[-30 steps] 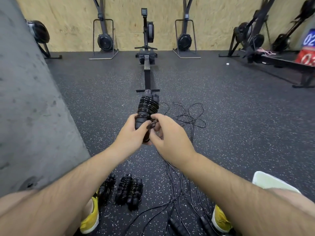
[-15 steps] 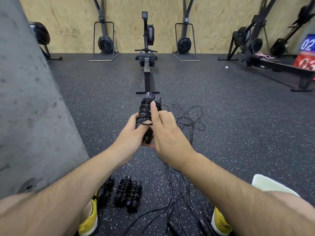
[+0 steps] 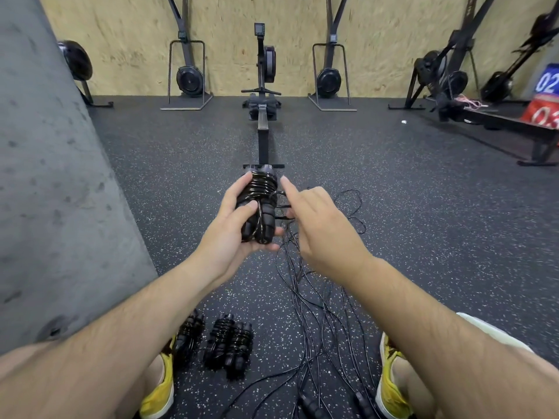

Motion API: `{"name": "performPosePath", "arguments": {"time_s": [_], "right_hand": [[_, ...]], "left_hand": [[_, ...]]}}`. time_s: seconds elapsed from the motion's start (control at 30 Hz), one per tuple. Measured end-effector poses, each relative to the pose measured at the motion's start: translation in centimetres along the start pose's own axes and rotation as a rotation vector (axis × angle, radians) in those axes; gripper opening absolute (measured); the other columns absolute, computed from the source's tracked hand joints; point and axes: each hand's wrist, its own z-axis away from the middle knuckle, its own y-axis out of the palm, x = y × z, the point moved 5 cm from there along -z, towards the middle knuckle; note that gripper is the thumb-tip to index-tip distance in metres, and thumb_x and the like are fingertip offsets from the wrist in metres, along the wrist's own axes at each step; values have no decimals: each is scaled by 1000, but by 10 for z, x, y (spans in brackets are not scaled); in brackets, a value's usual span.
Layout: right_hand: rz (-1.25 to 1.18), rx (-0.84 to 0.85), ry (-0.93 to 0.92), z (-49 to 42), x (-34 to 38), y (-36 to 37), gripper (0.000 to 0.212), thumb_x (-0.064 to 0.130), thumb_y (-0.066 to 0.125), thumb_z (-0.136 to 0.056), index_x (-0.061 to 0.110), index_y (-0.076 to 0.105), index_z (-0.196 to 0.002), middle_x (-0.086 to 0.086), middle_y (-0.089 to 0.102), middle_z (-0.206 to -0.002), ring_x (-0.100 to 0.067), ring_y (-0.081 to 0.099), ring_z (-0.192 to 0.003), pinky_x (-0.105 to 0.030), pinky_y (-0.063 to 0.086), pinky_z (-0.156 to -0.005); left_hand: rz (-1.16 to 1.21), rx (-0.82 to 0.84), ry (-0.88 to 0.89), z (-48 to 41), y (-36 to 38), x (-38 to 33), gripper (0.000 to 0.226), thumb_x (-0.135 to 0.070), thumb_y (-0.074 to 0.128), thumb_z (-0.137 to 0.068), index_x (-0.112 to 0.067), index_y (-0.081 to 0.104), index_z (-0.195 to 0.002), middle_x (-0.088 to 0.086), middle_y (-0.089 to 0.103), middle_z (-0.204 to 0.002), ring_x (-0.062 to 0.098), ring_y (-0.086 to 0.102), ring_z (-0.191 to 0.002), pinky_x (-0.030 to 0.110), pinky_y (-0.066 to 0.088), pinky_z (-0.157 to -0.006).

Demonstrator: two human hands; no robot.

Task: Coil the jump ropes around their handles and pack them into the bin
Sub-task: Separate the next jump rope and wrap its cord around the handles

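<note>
Floor [image 3: 423,252]: speckled black rubber matting. No bin shows anywhere on it, so packing probably means carrying bundles out of view, and a loosely finished one could unwind on the way.

Loose ropes [image 3: 314,297]: thin black cords sprawl in a tangle from mid-floor down between the yellow shoes [image 3: 158,388]. They cross one another, so pulling one free could drag or knot the rest, and a shifting foot could trap a strand.

Finished bundles [image 3: 222,343]: three pairs of black handles wound in cord lie side by side on the floor by the left foot, near the tangle. A dragged strand could snag and roll them.

Held bundle [image 3: 260,204]: two black ribbed handles wrapped in glossy black cord are held upright above the floor. The turns cover only the upper half, so they could slide down or spring open if the end is not tucked.

Left hand [image 3: 230,231]: it grips the bundle, thumb across the front and fingers behind. If the grip eases, the handles could splay and the coils slacken.

Right hand [image 3: 317,228]: it is just beside the bundle, index finger straight and the others curled under. Whether it pinches any cord cannot be told.

Cord end [image 3: 282,211]: short black strands run from the bundle toward the right fingers. A slip here would likely undo the last turns.
</note>
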Motion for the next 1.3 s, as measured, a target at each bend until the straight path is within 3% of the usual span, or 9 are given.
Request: {"name": "performPosePath", "arguments": {"time_s": [0.23, 0.37, 0.53, 0.63, 0.77, 0.83, 0.93, 1.1, 1.3], "right_hand": [[155, 143, -105, 4, -3, 5, 67, -3, 58, -75, -3, 47, -141, -11, 60, -103, -32, 52, -96, -38, 49, -86], [120, 183, -168, 6, 7, 7, 70, -1, 59, -77, -4, 41, -145, -10, 60, -104, -29, 50, -95, -40, 50, -85], [-272, 156, 122, 12, 8, 5, 47, 6, 48, -96, 10, 39, -142, -6, 57, -111, -16, 50, -101, -25, 42, -90], [-247, 75, 163, 13, 8, 2, 23, 4, 47, -98, 8, 53, -120, -6, 55, -107, -14, 48, -98, -12, 32, -80], [-215, -34, 170, 14, 3, 6, 17, -1, 53, -93, 5, 57, -109, -7, 47, -113, -9, 46, -90, -3, 30, -85], [-146, -11, 147, 14, 2, 11, 16, 1, 55, -93, 5, 58, -108, -8, 47, -109, -14, 48, -87, -8, 33, -83], [55, 83, 96, 13, 9, 23, 16, 14, 54, -94, 8, 56, -108, -9, 48, -103, -25, 53, -88, -35, 53, -76], [195, 290, 18, 8, 14, 42, 40, 32, 16, -97, 12, 48, -111, -9, 46, -106, -26, 51, -95, -42, 53, -78], [-85, -115, 163, 17, 24, 11, 19, 16, 46, -95, 2, 57, -90, -13, 54, -88, -29, 57, -69, -28, 36, -67]], "left_hand": [[15, 40, 40, -2, -1, -2, 49, -12, 39, -107, -45, 44, -143, 17, 68, -123, 39, 67, -85, 40, 53, -59], [-24, 26, 47, 0, 3, 1, 49, -12, 41, -106, -43, 43, -145, 11, 66, -127, 32, 68, -86, 41, 54, -59], [-24, 19, 48, 1, 6, 1, 50, -14, 42, -107, -44, 39, -146, 9, 68, -125, 29, 67, -82, 41, 53, -60], [2, -6, 29, 1, 7, 6, 61, -15, 47, -105, -50, 24, -150, 7, 70, -122, 31, 68, -84, 44, 55, -63], [7, -28, -1, 3, 8, 13, 61, -16, 47, -105, -38, 18, -154, -5, 76, -103, 26, 70, -81, 43, 56, -63], [16, -52, -10, 3, 7, 13, 59, -15, 48, -105, -34, 23, -154, -3, 72, -113, 24, 71, -83, 43, 57, -64], [15, -94, -22, 0, 4, 15, 57, -14, 50, -104, -34, 28, -153, -2, 65, -127, 20, 71, -91, 44, 57, -67], [-9, -116, -24, -4, -3, 20, 61, -15, 53, -103, -37, 28, -154, -4, 58, -138, 18, 61, -123, 43, 55, -95], [-53, -116, -20, -6, 2, 22, 59, -20, 53, -103, -37, 29, -154, -1, 59, -138, 15, 64, -117, 29, 58, -79]]}}
